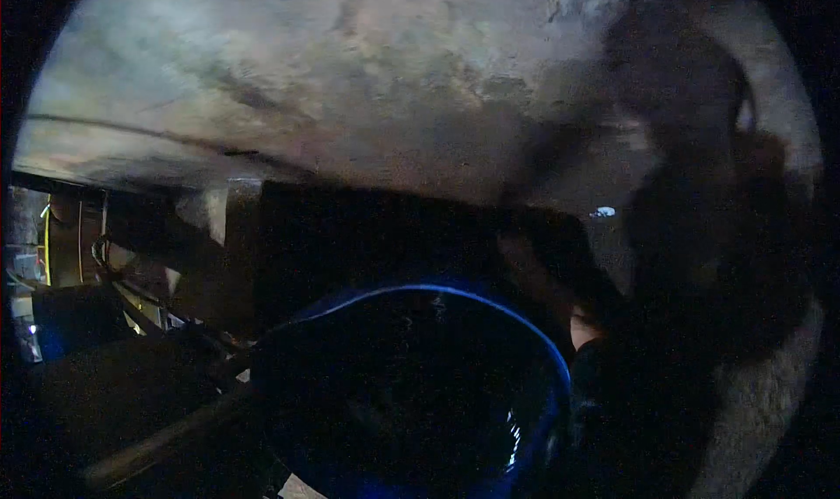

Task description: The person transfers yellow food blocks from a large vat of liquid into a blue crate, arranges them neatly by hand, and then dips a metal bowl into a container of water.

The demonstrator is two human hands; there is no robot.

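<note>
**Blue tub low in frame, hand work mostly lost in shadow**

Progress, as a judgement only: looking early or mid-way. The blue tub is sitting low centre, nearest the camera, its bright rim arcing across the frame. The inside is reading black, so I cannot tell whether anything is going in or coming out. Nothing in the frame is showing a finished result.

Right hand: a small pale patch is showing just past the tub's right rim, touching or just beside it. A dark sleeve or arm is running up from it toward the right. Fingers are not resolving, so I cannot tell if they are curled on the rim or loose.

Left hand: not finding it anywhere in the frame.

What is around:
- A rough grey wall is filling the upper half, stained and uneven.
- A dark box-like mass is standing behind the tub, against the wall.
- A long bar or handle is slanting across bottom left, near the tub but seemingly apart from it.
- A cluttered corner with cables and a yellow strip is sitting far left, too small to read.

Hard to make out: the big dark shape on the right is blurred. It could be the person's own arm or someone else nearby. The tub's bottom edge is cut off by the frame.
</note>
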